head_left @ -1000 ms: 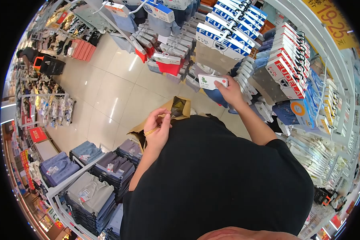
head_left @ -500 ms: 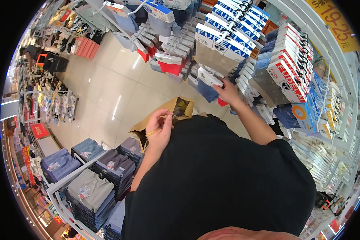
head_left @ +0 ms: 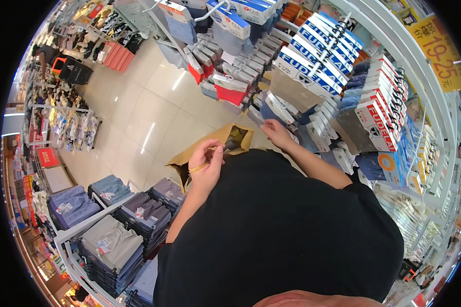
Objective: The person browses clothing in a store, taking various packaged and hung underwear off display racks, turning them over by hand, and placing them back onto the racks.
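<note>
A brown paper bag (head_left: 192,152) hangs in front of my body, its top gaping and something dark inside. My left hand (head_left: 206,166) is closed at the bag's near rim, fingers curled in as if round its handle; the handle itself barely shows. There is a yellow band on that wrist or hand. My right hand (head_left: 278,135) is off the rack, with fingers loosely bent and nothing visible in them. Just beyond it hang packaged underwear (head_left: 279,108) with white card tops. Above those are larger packs (head_left: 297,89) with blue and white FUDELAI headers.
Red-headed packs (head_left: 376,115) hang at the right, under a yellow price sign (head_left: 433,48). A stand of folded trousers (head_left: 112,240) is at lower left. Tiled floor (head_left: 138,110) runs between the racks. A black basket (head_left: 74,70) is at far left, by a person.
My right hand has let go of the white-topped pack on the rack and drawn back left and down towards the bag. My left hand stays at the bag. The view has shifted slightly.
</note>
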### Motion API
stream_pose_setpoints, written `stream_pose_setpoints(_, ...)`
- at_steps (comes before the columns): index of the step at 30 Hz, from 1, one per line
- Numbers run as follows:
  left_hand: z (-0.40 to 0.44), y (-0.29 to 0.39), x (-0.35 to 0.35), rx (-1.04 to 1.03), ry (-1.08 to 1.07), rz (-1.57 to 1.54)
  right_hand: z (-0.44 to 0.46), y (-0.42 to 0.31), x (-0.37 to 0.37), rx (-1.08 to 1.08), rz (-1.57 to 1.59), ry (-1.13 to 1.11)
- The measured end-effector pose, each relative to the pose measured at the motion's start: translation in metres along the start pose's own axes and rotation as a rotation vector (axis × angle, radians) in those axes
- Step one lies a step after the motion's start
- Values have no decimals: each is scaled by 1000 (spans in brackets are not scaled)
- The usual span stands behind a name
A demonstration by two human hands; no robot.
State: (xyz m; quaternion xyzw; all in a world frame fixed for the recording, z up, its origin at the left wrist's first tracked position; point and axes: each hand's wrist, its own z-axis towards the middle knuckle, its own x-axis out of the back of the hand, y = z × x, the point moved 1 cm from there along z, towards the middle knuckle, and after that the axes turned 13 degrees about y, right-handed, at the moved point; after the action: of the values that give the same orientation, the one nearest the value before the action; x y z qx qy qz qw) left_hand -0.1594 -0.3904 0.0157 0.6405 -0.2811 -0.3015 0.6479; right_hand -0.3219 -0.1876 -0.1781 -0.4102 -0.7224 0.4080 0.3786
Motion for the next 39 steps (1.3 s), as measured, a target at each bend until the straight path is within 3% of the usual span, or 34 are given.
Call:
stream_pose_setpoints(4,15,2,11,7,-6,17,29,-46,-25,345,-79,125)
stream_pose_setpoints(9,41,-2,27,-7,-20,-1,20,-141,-41,373,-221,92)
stream_pose_setpoints(10,49,-2,31,-4,-20,-6,21,-149,-47,348,-240,88)
stream_pose_setpoints(13,76,0,48,2,-54,4,59,-119,-73,556,-324,251)
stream_pose_setpoints(19,133,0,87,12,-159,-40,84,-119,-96,340,-501,380)
stream_pose_setpoints(22,160,-3,103,20,-204,-74,93,-121,-108,226,-468,341)
stream_pose_setpoints(26,188,-20,122,-27,-283,-20,86,-135,-118,194,-508,313)
stream_pose_setpoints(28,198,-24,129,46,-310,-6,62,-156,-123,199,-523,337)
stream_pose_setpoints(31,209,-29,133,128,-342,17,29,-186,-131,111,-472,351)
stream_pose_setpoints(34,216,-33,134,173,-395,4,-1,-220,-139,-19,-226,267)
stream_pose_setpoints(37,225,-25,135,182,-482,56,-21,-245,-159,122,332,271)
stream_pose_setpoints(39,226,-22,134,81,-516,58,-35,-258,-168,277,332,101)
